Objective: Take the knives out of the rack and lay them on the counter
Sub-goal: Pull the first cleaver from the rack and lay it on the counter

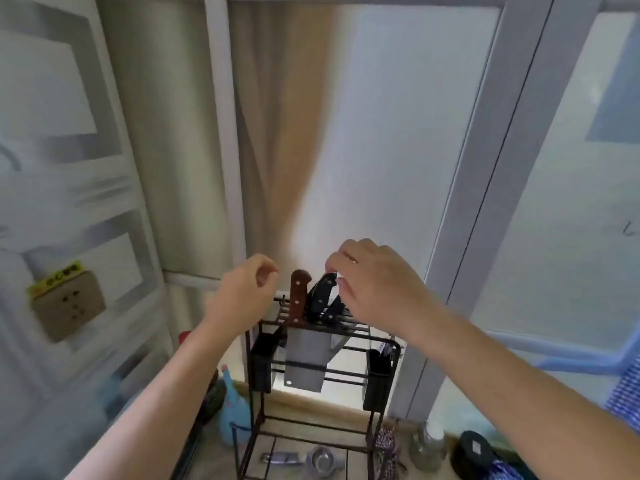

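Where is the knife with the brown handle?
The brown-handled knife stands upright in the black wire rack, near the middle of the head view. It sits between the left hand and the black-handled knives.

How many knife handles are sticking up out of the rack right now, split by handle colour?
Brown wooden handle: 1
Black handles: 2, close together, the right hand at the top of the upper one
Total: 3 handles showing above the rack; any more would be hidden behind the hand.
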